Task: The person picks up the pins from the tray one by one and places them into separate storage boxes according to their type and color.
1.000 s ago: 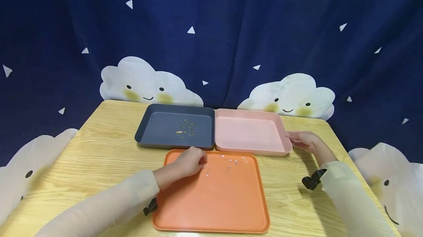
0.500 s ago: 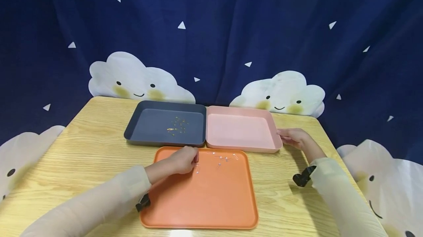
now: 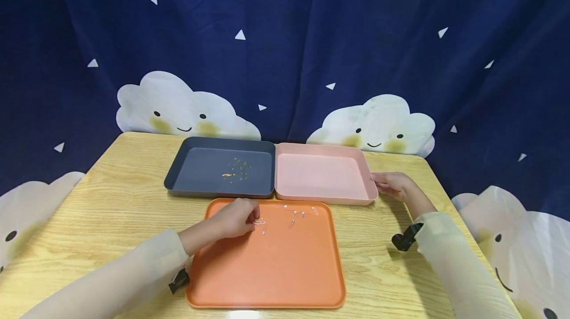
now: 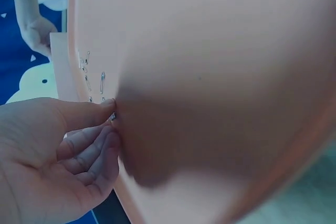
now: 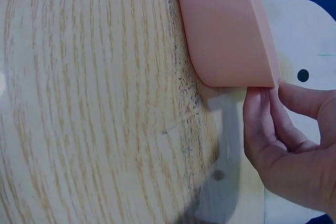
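Observation:
My left hand (image 3: 235,217) is over the upper left of the orange tray (image 3: 267,269), its thumb and fingertips pinching a small silver safety pin (image 3: 259,222). In the left wrist view the fingers mostly hide that pin. Another silver safety pin (image 3: 264,229) lies just beside the fingertips, and several more silver pins (image 3: 295,213) are scattered near the tray's far edge. At the far right, my right hand (image 3: 395,185) holds the side wall of the pink tray (image 3: 327,173). In the right wrist view the thumb is at the rim and the fingers are against the outer wall.
A dark grey tray (image 3: 196,170) with several gold safety pins (image 3: 229,175) stands left of the pink one, their walls side by side. Both stand behind the orange tray on the wooden table (image 3: 116,195). A blue curtain (image 3: 285,37) hangs behind the table.
The left hand has drawn slightly left and back across the orange tray, bringing a silver pin into sight at its fingertips. The right hand stays at the pink tray. The head view has shifted.

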